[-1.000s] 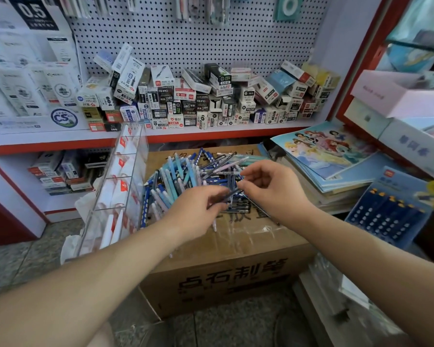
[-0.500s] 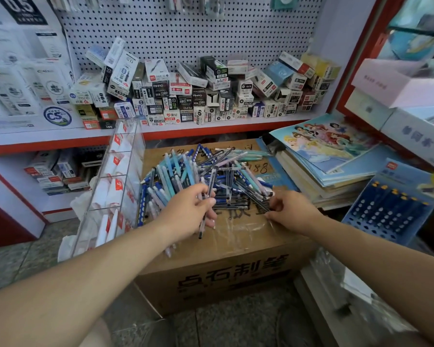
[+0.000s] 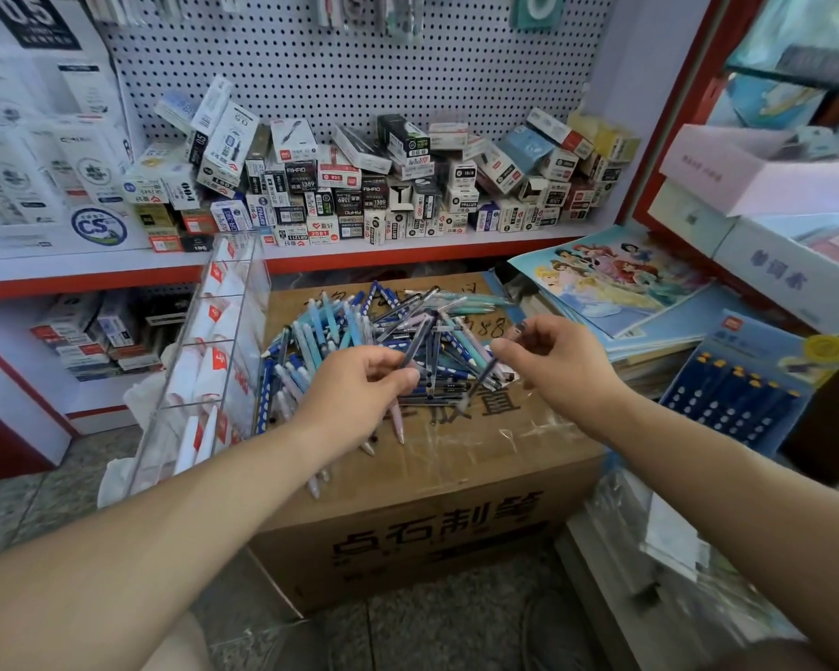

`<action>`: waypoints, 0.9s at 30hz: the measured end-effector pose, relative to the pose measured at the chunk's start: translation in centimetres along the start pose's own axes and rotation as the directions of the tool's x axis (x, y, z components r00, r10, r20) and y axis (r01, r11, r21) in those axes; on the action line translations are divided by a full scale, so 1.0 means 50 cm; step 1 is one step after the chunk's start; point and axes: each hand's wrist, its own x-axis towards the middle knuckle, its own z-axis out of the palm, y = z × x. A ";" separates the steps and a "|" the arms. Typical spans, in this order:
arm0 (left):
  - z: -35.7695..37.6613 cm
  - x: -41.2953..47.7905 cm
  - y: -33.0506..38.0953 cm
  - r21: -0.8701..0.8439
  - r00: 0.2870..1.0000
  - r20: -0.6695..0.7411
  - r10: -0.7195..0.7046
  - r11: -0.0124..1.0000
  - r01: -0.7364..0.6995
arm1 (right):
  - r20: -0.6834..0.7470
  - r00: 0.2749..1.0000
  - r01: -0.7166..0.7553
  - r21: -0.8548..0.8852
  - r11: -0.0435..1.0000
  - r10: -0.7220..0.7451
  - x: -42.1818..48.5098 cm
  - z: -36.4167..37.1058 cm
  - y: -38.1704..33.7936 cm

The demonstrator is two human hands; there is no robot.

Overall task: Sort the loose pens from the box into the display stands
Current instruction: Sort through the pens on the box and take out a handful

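Observation:
A heap of loose pens (image 3: 354,331), blue, teal, dark and pale, lies on top of a taped brown cardboard box (image 3: 427,530). My left hand (image 3: 354,389) hovers over the near side of the heap and grips a small bunch of pens, one dark and one pale pink among them. My right hand (image 3: 553,365) is raised at the heap's right edge and pinches one dark translucent pen (image 3: 500,353) that slants down to the left. A clear acrylic display stand (image 3: 214,341) with stepped compartments leans left of the box.
A red-edged shelf (image 3: 408,256) behind carries many small pen boxes under a pegboard. Stacked picture books (image 3: 616,283) and a blue carded pen pack (image 3: 737,389) crowd the right. White packets fill the stand's slots. Tiled floor lies in front.
My right hand has risen from the box top at the heap's right edge with a dark pen in its fingers. My left hand has stayed over the heap with its bunch.

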 end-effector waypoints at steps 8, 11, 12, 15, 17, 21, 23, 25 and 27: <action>0.020 -0.014 0.003 -0.169 0.964 0.255 -0.075 0.978 0.121 | 0.173 0.985 -0.072 0.320 0.945 0.016 -0.002 0.070 -0.052; 0.026 -0.013 -0.014 -0.148 0.961 0.255 -0.106 0.978 0.147 | 0.206 0.977 -0.141 0.405 0.904 0.060 0.002 0.095 -0.050; 0.028 -0.012 -0.018 -0.169 0.961 0.249 -0.117 0.972 0.162 | 0.215 0.974 -0.159 0.416 0.895 0.072 0.002 0.103 -0.048; 0.034 -0.009 -0.025 -0.253 0.964 0.225 -0.144 0.947 0.200 | 0.211 0.974 -0.170 0.415 0.894 0.087 0.003 0.127 -0.042; 0.035 -0.005 -0.028 -0.301 0.966 0.203 -0.161 0.928 0.218 | 0.215 0.974 -0.164 0.425 0.890 0.077 0.006 0.136 -0.041; 0.030 0.005 -0.030 -0.253 0.969 0.145 -0.200 0.939 0.232 | 0.172 0.984 -0.075 0.212 0.974 0.038 0.025 0.132 -0.017; 0.025 0.008 -0.033 -0.241 0.959 0.140 -0.247 0.931 0.275 | 0.084 0.996 0.002 -0.123 0.992 0.009 0.041 0.118 0.015; 0.021 0.009 -0.037 -0.253 0.944 0.161 -0.289 0.912 0.322 | 0.058 0.998 0.009 -0.445 0.895 0.018 0.055 0.102 0.050; 0.017 0.008 -0.038 -0.252 0.936 0.177 -0.305 0.905 0.342 | 0.061 0.995 -0.025 -0.615 0.788 0.080 0.060 0.093 0.075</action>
